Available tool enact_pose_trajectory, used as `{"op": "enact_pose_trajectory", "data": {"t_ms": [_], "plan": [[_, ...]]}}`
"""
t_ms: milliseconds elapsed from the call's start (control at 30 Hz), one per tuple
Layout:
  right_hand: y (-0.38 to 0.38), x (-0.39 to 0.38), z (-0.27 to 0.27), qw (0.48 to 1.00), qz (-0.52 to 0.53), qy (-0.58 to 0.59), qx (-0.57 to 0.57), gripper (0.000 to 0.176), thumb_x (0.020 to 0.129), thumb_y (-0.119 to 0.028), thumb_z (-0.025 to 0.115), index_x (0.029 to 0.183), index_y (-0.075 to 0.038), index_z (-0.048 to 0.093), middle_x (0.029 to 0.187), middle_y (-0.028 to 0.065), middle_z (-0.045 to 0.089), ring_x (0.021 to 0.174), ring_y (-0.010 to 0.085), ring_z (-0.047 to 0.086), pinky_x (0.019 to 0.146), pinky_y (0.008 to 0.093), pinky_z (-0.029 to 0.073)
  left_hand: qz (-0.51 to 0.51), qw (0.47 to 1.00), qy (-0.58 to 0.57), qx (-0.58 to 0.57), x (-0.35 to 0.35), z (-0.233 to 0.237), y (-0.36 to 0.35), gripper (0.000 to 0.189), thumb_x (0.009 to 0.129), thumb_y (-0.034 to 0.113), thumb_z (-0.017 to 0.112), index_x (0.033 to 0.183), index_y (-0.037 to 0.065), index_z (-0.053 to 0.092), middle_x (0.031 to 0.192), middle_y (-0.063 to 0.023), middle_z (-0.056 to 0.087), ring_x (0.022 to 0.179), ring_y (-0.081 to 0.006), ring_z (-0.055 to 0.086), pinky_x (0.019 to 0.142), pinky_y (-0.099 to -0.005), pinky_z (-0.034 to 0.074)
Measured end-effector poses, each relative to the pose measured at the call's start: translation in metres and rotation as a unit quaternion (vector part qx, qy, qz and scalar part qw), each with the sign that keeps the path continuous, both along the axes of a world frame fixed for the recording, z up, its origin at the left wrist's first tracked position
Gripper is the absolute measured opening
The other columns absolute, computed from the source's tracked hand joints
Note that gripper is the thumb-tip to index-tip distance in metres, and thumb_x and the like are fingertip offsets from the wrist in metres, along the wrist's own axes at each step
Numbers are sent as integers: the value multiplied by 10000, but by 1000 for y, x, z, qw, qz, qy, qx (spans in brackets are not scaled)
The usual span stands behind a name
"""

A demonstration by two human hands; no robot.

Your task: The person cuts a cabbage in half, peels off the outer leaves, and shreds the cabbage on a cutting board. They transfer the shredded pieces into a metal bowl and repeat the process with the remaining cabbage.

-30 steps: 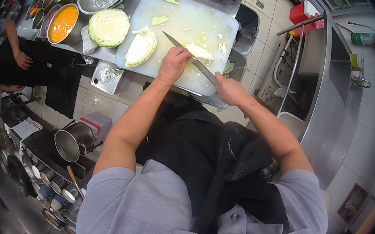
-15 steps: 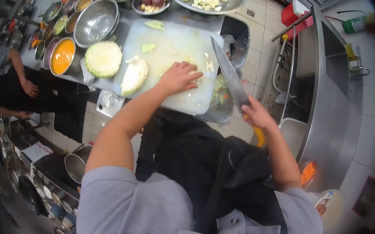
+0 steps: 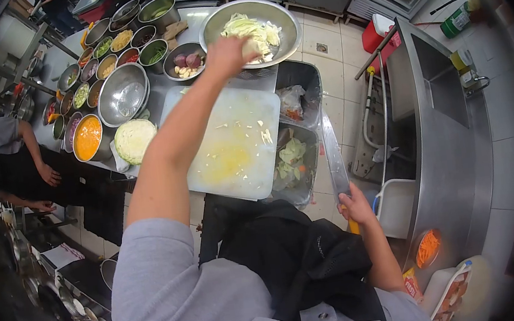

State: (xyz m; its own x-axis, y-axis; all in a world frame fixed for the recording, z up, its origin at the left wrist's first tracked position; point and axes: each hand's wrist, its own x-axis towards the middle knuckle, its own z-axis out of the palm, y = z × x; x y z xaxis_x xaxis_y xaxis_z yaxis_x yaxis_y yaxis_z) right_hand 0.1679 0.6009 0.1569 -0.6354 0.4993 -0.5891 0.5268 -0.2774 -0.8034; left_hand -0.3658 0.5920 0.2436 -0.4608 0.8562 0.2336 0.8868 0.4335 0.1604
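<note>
The left hand [image 3: 230, 55] is stretched far out, its fingers curled tight on a handful of pale chopped cabbage [image 3: 251, 48]. It hovers over the wide round steel bowl [image 3: 280, 11], where more cut cabbage lies directly under the fingers. The right hand [image 3: 357, 204] hangs low and well back from them, fingers wrapped around the yellow handle of a long steel-bladed knife [image 3: 334, 157] that points upward beside the bench.

As I judge it, the handful is best opened low and well inside the rim so no shreds spill. The blade is best kept steady, edge away from the body.

Nearer than the fingers lies the white rectangular plastic cutting board [image 3: 236, 150], strewn with a few scraps. Left of them stands a small steel bowl of red onions and garlic [image 3: 169, 68], and farther left and nearer a halved green cabbage [image 3: 134, 140]. Right of and below the fingers, an open dark scrap bin [image 3: 311, 77] could catch stray pieces. A co-worker in a dark apron [image 3: 12, 155] stands well off to the left.
</note>
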Motion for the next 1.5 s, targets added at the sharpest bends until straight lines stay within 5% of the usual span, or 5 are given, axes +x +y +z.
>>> {"op": "enact_pose_trajectory", "data": {"t_ms": [233,800,1000,1200,1500], "plan": [[-5,6,-9,999,14,-20,-42,346,1022,-87,548,1357,-75,462,918,57,595,614,130,576,437,266,423,58,962,11,265,-39,126,12,495,976,597,573,1267,221,713,1266,-96,709,1154,-313,678,949,-464,525],[16,-53,-21,983,176,-1,-42,224,1046,-120,544,1256,-78,477,728,44,585,488,98,483,405,256,377,459,846,-216,165,101,-133,-335,645,840,348,788,1328,21,522,1237,-258,626,1153,-412,602,999,-480,475],[13,-114,-1,959,283,-6,-1,172,1038,-140,567,1172,-92,471,671,27,544,477,96,457,416,260,360,519,644,-475,299,80,-120,-319,689,812,278,828,1363,0,521,1255,-242,651,1091,-309,669,876,-406,546],[7,-130,-7,941,334,-13,46,144,1029,-130,576,1121,-72,481,671,28,553,549,112,528,475,291,400,363,856,-308,199,79,-147,-307,376,774,42,737,1148,55,711,1085,-158,719,1021,-367,685,915,-440,545],[-7,-134,2,926,330,-48,174,155,1007,-125,564,1082,-35,462,661,94,593,600,233,609,590,391,475,196,968,-102,123,201,-96,-238,528,769,36,730,1279,126,630,1171,-131,597,1130,-365,556,960,-460,486]]}}
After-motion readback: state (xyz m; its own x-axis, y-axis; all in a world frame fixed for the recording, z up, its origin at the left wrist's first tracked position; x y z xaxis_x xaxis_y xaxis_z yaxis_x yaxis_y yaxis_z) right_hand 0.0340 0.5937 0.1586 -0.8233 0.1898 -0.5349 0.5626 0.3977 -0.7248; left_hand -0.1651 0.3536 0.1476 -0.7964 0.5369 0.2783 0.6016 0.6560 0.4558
